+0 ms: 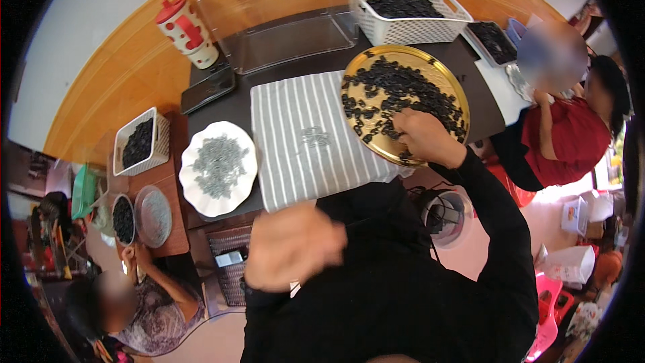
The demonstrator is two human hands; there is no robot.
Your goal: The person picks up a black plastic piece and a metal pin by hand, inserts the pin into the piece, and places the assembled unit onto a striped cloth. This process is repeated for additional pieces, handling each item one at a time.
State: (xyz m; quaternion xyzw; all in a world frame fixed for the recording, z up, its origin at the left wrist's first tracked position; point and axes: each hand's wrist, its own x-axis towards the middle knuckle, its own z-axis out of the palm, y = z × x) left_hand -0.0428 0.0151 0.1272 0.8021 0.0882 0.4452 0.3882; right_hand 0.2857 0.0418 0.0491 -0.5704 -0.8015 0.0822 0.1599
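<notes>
Head view: nearest me is my left hand [290,247], raised close to the lens over my chest in a black sleeve. It's blurred, fingers look loosely curled, and I cannot tell whether it holds anything.

My right hand [422,136] is further out. It rests on the near edge of the round gold tray [457,94], fingers bent down into the small black pieces [396,87] scattered over it. They seem pinched together, but whether a piece is between them I cannot tell.

Just left of the tray, a grey-and-white striped cloth [309,138] is spread on the dark table [222,111], and the tray overlaps its right side. Left of the cloth sits a white scalloped plate [219,168] heaped with small grey pieces [218,163].

Beyond the cloth is a dark phone [207,89], then a clear plastic box [282,23], with a white cup with red dots and a red lid [187,31] to its left. Behind the tray is a white lattice basket [410,21] full of more black pieces.

At the far left, a smaller white basket [141,141] also holds black pieces.

Other people sit lower left and at the right.
</notes>
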